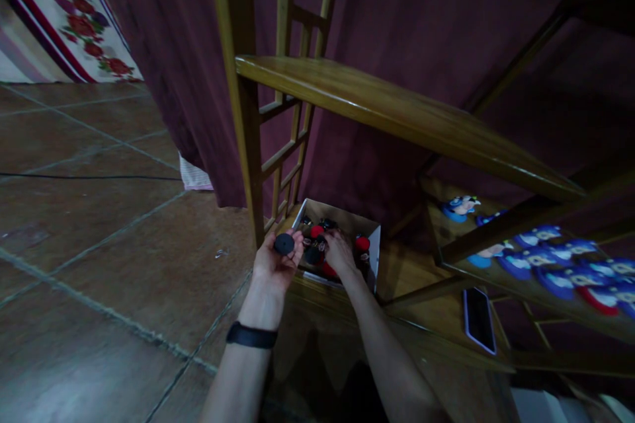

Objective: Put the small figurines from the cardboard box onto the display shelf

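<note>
My left hand (274,266) is raised just left of a small white cardboard box (376,248), its fingers closed around a round black disc (284,244). A black band sits on that wrist. My right hand (338,251) reaches into the box, fingers curled down among several small red and black pieces (315,232); what it grips is hidden. The box stands on the lowest wooden shelf (421,317) of a shelf unit.
A phone (479,318) lies flat on the lower shelf to the right. A slanted shelf (536,281) at right carries several blue, white and red figures. A wooden board (397,115) runs overhead. A dark red curtain hangs behind; tiled floor spreads to the left.
</note>
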Available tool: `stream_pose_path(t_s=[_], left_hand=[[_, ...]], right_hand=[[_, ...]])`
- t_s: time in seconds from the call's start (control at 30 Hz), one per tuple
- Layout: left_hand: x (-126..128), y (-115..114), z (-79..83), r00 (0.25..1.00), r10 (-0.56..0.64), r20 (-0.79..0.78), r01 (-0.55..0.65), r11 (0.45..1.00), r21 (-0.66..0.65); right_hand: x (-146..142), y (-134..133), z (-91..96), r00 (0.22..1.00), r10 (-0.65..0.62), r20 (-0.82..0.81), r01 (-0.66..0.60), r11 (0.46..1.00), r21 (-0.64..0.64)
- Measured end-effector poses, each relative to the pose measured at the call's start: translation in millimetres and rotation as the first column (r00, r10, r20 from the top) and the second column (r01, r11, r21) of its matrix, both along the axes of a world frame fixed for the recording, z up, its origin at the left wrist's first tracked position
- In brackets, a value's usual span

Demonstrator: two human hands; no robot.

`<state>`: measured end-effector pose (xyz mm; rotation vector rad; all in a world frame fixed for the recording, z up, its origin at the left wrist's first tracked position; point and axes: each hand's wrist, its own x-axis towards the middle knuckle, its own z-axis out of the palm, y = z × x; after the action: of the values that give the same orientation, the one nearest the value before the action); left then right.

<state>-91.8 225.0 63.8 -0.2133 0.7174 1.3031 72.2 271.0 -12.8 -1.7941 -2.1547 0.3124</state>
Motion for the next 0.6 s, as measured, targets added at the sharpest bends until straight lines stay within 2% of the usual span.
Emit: stream_pose_path(t_s=[0.13,0.27,0.33,0.4,0.47,0.53,0.6], left_hand=[[-0.8,-0.3,0.7,1.000,-0.002,0.007,0.002,1.000,0.003],[-0.2,-0.2,-0.8,1.000,-0.021,0.015,0.021,1.000,-0.010],[2.3,0.2,-3.2,1.000,-0.017,-0.004,0.017,1.000,-0.013],[6.6,0.7,-6.5,1.000,0.000,-0.027,0.000,1.000,-0.010],[12.4,0.9,-9.5,0.999,-0.004,-0.036,0.004,1.000,0.008],[18.7,0.7,-11.2,0.999,-0.014,-0.046,0.015,1.000,0.019],[24.9,-0.3,-11.0,0.996,-0.042,-0.075,0.043,0.999,0.023]], right_hand=[[-3.3,-10.8,-4.7,0.999,0.035,-0.014,-0.035,0.999,0.019],[-7.5,-18.8,-8.4,0.999,-0.041,-0.007,0.042,0.998,0.040],[-9.1,-23.2,-7.3,0.998,-0.040,-0.055,0.041,0.999,0.028],[-9.2,-29.3,-2.0,0.983,-0.055,-0.177,0.060,0.998,0.023],[-7.3,-37.9,8.3,0.917,-0.096,-0.388,0.114,0.993,0.024],[-3.3,-49.2,22.1,0.766,-0.106,-0.634,0.122,0.992,-0.018],[1.7,-61.4,35.8,0.596,-0.095,-0.798,0.035,0.995,-0.092]])
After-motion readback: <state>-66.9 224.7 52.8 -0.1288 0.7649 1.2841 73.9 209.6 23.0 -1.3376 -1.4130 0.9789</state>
